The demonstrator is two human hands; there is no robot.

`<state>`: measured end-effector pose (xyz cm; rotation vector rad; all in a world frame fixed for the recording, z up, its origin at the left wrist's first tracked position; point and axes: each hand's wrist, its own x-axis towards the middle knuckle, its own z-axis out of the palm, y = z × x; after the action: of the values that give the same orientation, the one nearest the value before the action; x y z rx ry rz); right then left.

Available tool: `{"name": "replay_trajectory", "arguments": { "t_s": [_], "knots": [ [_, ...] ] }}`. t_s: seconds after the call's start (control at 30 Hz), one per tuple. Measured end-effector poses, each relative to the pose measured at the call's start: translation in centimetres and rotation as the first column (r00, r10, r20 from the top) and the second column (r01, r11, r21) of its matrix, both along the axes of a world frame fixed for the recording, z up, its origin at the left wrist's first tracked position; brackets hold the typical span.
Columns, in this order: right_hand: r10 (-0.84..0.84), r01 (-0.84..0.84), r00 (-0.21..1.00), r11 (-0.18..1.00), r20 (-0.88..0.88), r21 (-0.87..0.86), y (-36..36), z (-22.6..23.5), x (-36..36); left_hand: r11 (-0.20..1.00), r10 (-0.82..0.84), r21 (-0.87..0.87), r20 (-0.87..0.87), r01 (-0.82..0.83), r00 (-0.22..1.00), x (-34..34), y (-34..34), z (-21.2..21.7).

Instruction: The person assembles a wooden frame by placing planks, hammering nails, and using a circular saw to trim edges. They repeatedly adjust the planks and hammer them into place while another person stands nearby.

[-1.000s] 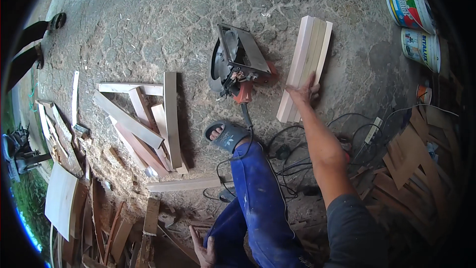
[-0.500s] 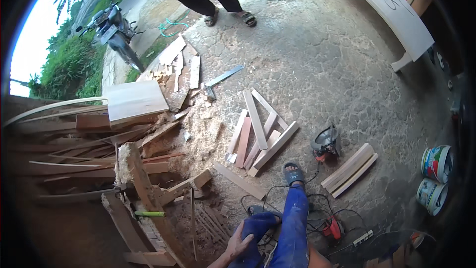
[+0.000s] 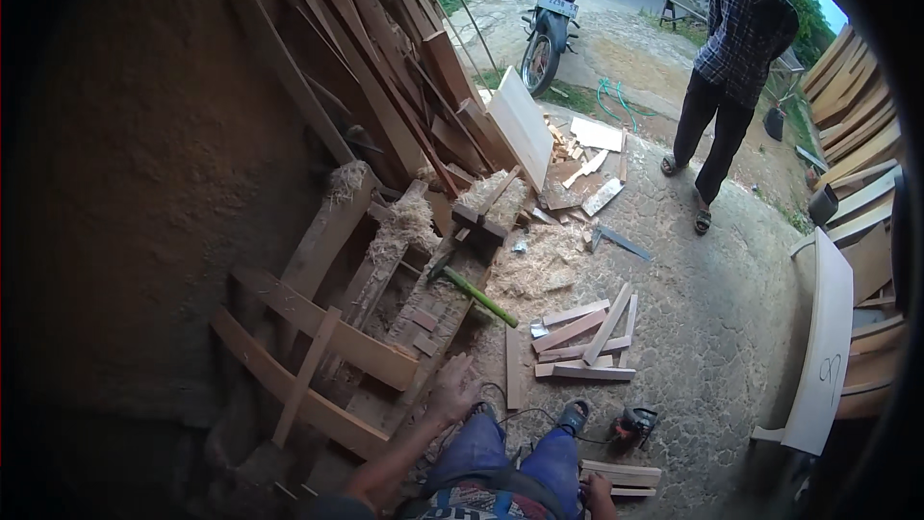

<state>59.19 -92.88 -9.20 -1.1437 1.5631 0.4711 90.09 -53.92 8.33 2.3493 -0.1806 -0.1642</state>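
My left hand (image 3: pixel 452 389) reaches forward with its fingers stretched out, beside the near right edge of a rough wooden workbench (image 3: pixel 423 306). It holds nothing that I can see. On the bench lies a hammer (image 3: pixel 484 298) with a green handle; its dark head rests farther in and the handle sticks out past the edge. Wood shavings (image 3: pixel 404 220) and small wood blocks (image 3: pixel 423 327) are strewn over the bench. My right hand (image 3: pixel 598 494) hangs low by my right thigh, above a few cut wood strips (image 3: pixel 624 474); its fingers are mostly hidden.
Cut wood pieces (image 3: pixel 585 337) lie on the concrete floor, near a red and black power tool (image 3: pixel 632 427) and a metal square (image 3: pixel 621 242). Boards lean behind the bench. A person (image 3: pixel 727 87) stands ahead, right of a motorcycle (image 3: pixel 551 24). A curved white panel (image 3: pixel 824 347) stands at right.
My view has swung left and up, bringing the bench and the standing person's upper body into sight. My left hand has left my knee and moved toward the bench; my right hand has appeared.
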Motion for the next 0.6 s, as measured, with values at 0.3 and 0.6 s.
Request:
{"name": "replay_trajectory", "arguments": {
  "t_s": [0.3,0.6],
  "knots": [
    [0.711,-0.629,0.703,0.629,0.011,-0.457,4.7,4.3,9.1,0.911,0.412,-0.108,0.203,-0.398,0.888,8.9,5.9,-3.8],
    [0.973,-0.471,0.148,0.225,0.175,-0.853,13.6,15.1,33.2,0.813,0.577,-0.032,0.170,-0.581,0.799,18.2,4.0,-6.6]
  ]
}}
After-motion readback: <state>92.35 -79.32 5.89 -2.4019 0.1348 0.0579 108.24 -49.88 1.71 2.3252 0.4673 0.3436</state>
